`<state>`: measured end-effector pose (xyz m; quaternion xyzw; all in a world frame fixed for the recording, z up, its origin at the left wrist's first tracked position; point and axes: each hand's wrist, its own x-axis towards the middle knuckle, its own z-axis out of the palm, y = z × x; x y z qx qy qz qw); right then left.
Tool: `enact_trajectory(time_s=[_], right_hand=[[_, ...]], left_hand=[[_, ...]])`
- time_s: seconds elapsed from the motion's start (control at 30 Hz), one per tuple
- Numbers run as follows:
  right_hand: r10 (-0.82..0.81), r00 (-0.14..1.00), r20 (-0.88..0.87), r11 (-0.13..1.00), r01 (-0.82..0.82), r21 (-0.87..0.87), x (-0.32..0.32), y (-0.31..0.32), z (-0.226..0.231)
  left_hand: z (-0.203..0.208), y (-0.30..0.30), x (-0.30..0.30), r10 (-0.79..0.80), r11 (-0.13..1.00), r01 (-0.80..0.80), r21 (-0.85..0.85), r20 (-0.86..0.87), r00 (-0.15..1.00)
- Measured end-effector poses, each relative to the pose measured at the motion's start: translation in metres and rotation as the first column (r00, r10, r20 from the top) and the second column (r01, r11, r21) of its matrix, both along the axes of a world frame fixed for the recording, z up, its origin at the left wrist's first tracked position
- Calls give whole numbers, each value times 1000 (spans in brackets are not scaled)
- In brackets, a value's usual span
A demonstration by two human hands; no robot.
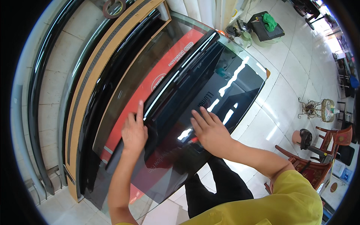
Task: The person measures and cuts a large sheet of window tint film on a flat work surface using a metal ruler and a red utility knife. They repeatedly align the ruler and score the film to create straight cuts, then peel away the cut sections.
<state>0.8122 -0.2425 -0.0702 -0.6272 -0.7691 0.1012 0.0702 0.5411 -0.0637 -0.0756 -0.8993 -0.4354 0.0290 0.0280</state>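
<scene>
A roll of glossy dark window film [176, 78] lies slantwise over a glass-topped table [258, 62]. From it, a dark sheet of film [176, 127] spreads toward me over the glass. My left hand [135, 133] is at the roll's near left part, its index finger stretched out and the other fingers partly bent. My right hand [210, 131] rests palm down on the sheet, fingers extended. Neither hand has anything in its grasp. White light reflections streak the film's right part.
Beyond the roll, a red printed panel [150, 86] shows under the glass. A wooden rack with a ruler strip [86, 93] and more dark film rolls [45, 48] stand left. A tape roll [114, 8] sits on the rack. Wooden chairs [311, 165] stand on the tiled floor to the right.
</scene>
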Motion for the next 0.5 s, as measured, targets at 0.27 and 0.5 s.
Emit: enact_trajectory(time_s=[0.27, 0.5], right_hand=[[13, 995, 104, 992, 0, -130, 4, -29, 6], [-6, 980, 197, 997, 20, -68, 16, -3, -4]], left_hand=[[-19, 99, -31, -83, 988, 73, 136, 73, 994], [1, -4, -41, -510, 856, 490, 166, 113, 853]])
